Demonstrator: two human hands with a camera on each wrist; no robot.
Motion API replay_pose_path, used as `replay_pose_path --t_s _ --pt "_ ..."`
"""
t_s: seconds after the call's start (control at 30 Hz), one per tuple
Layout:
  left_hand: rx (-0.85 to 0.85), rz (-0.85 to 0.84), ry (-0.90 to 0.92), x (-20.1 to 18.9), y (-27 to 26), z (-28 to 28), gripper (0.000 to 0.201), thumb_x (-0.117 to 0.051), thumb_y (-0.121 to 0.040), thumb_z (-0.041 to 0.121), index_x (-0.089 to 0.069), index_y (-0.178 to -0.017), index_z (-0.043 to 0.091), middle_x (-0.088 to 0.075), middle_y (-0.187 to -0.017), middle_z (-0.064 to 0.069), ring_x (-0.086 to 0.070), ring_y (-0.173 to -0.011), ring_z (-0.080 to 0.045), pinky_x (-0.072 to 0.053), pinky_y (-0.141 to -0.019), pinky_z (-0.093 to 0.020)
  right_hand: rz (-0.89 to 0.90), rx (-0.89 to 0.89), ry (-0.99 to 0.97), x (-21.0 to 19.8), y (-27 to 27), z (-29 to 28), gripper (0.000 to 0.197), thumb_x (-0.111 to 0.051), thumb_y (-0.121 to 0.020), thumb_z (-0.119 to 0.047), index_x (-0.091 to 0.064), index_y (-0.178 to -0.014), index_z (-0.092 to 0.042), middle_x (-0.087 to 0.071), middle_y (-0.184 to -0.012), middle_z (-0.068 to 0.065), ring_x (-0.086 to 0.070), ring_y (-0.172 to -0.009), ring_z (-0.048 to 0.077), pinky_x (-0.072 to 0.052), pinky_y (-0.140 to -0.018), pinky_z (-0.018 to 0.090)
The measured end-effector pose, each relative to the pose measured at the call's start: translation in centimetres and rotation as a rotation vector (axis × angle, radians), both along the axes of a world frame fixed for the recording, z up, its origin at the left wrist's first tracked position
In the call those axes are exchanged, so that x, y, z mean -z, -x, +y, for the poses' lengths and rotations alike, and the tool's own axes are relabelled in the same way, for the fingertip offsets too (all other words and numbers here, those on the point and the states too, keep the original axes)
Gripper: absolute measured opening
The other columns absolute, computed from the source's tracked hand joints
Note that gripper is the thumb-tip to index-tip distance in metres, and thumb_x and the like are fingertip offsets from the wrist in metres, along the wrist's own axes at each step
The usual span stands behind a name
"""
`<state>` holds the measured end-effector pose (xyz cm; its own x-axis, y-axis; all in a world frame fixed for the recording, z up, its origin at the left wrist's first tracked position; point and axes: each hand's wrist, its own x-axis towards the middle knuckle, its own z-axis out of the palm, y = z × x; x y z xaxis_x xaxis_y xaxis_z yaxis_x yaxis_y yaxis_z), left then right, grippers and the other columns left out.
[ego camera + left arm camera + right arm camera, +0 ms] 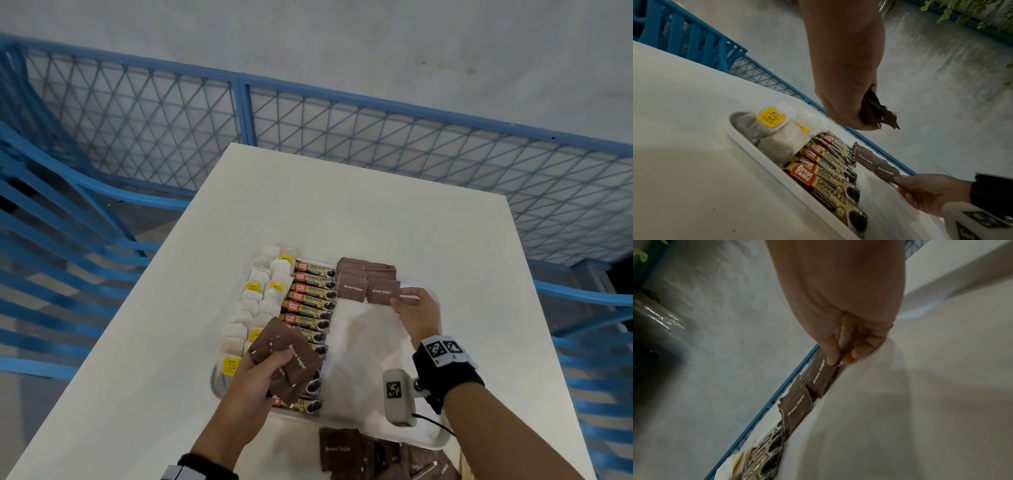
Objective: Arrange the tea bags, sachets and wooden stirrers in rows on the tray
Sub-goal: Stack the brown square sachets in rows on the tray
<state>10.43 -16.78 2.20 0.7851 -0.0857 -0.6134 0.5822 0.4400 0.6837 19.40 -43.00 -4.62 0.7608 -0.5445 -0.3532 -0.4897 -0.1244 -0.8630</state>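
Note:
A white tray [435, 442] on the table holds tea bags [255, 298] along its left side, then a column of coffee sachets [313, 301], then brown sugar sachets [366, 279] at its far end. My right hand [416, 310] pinches the right edge of one brown sugar sachet [383, 291] lying in that far row; the wrist view shows the thumb and fingers [833, 353] on the sachet [821, 378]. My left hand [263, 373] grips a fanned stack of brown sugar sachets [291, 356] above the tray's near left part. No wooden stirrers are in view.
A loose pile of brown sugar sachets [376, 455] lies on the white table [342, 205] in front of the tray. A blue mesh fence [239, 113] surrounds the table at the back and both sides. The tray's right half [363, 342] is bare.

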Motion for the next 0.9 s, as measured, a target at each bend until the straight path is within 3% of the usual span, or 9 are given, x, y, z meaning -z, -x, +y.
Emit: replay_pose_path --t_s 0.07,0.2,0.33,0.43,0.53,0.67,0.77,0.83,0.9 --pt "-0.008 0.006 -0.004 0.1 -0.1 0.0 0.02 -0.056 -0.085 -0.002 -0.066 -0.096 0.011 -0.074 -0.076 -0.006 -0.072 -0.066 -0.018 -0.058 -0.058 -0.031 0.012 0.007 0.063 0.2 -0.2 0.3 0.02 -0.066 -0.081 -0.005 -0.054 -0.094 -0.015 -0.063 -0.086 0.006 -0.058 -0.081 0.023 -0.048 -0.08 0.036" --pt "-0.017 -0.007 -0.009 0.1 -0.2 -0.2 0.021 -0.057 -0.084 -0.004 -0.066 -0.096 0.01 -0.074 -0.075 -0.006 -0.072 -0.065 -0.018 -0.058 -0.053 -0.03 0.025 0.007 0.122 0.1 -0.4 1.0 0.022 -0.065 -0.083 -0.01 -0.054 -0.102 -0.014 -0.061 -0.087 0.005 -0.055 -0.081 0.021 -0.042 -0.075 0.028" --pt "-0.025 -0.04 -0.018 -0.1 -0.2 -0.3 0.021 -0.057 -0.084 -0.005 -0.066 -0.096 0.01 -0.074 -0.072 -0.005 -0.071 -0.063 -0.016 -0.055 -0.049 -0.027 0.051 0.005 0.161 0.1 -0.3 1.4 0.032 -0.063 -0.085 -0.011 -0.05 -0.113 -0.009 -0.058 -0.083 0.004 -0.055 -0.081 0.022 -0.041 -0.075 0.027" --pt "-0.024 -0.058 -0.02 0.0 -0.2 -0.3 0.021 -0.057 -0.084 -0.005 -0.066 -0.096 0.01 -0.074 -0.074 -0.006 -0.072 -0.065 -0.018 -0.056 -0.05 -0.029 0.014 0.012 0.206 -0.2 -0.1 1.6 0.04 -0.065 -0.083 -0.012 -0.046 -0.118 -0.005 -0.055 -0.094 0.011 -0.054 -0.086 0.024 -0.039 -0.074 0.027" --pt "-0.031 -0.074 -0.03 0.2 -0.2 -0.2 0.023 -0.059 -0.083 -0.005 -0.065 -0.099 0.01 -0.075 -0.078 -0.006 -0.072 -0.069 -0.019 -0.057 -0.053 -0.03 -0.074 -0.029 0.234 -1.7 0.6 2.7 0.032 -0.062 -0.085 -0.013 -0.049 -0.115 -0.007 -0.056 -0.099 0.012 -0.053 -0.085 0.021 -0.04 -0.075 0.027" --pt "-0.041 -0.111 -0.037 0.3 -0.2 -0.4 0.029 -0.06 -0.08 -0.005 -0.066 -0.101 0.014 -0.075 -0.084 -0.005 -0.072 -0.074 -0.019 -0.058 -0.059 -0.034 -0.062 -0.321 0.167 -4.3 3.3 5.8 0.011 -0.055 -0.092 -0.025 -0.058 -0.095 -0.014 -0.058 -0.082 -0.005 -0.054 -0.081 0.014 -0.038 -0.066 0.017" --pt "-0.054 -0.15 -0.03 -0.1 -0.2 -0.5 0.033 -0.058 -0.081 -0.007 -0.066 -0.097 0.02 -0.075 -0.088 -0.005 -0.072 -0.076 -0.017 -0.056 -0.075 -0.042 -0.028 -0.526 0.01 -5.9 6.2 8.2 0.039 -0.044 -0.094 -0.042 -0.062 -0.089 -0.009 -0.059 -0.076 -0.007 -0.054 -0.07 0.008 -0.042 -0.063 0.012" --pt "-0.049 -0.186 -0.038 -0.4 -0.1 -0.5 0.036 -0.056 -0.083 -0.009 -0.065 -0.097 0.023 -0.075 -0.088 0.004 -0.071 -0.081 -0.015 -0.053 -0.081 -0.042 -0.006 -0.611 -0.08 -6.4 7.8 9.4 0.054 -0.041 -0.085 -0.057 -0.062 -0.087 -0.007 -0.06 -0.075 -0.006 -0.052 -0.066 0.005 -0.042 -0.066 0.015" --pt "-0.053 -0.173 -0.055 -0.5 0.1 -0.3 0.034 -0.058 -0.082 -0.006 -0.066 -0.098 0.022 -0.075 -0.091 0.0 -0.069 -0.087 -0.021 -0.053 -0.082 -0.043 -0.003 -0.671 -0.148 -6.4 8.9 10.3 0.044 -0.051 -0.079 -0.057 -0.06 -0.083 -0.014 -0.057 -0.073 -0.01 -0.05 -0.065 0.001 -0.042 -0.068 0.017"
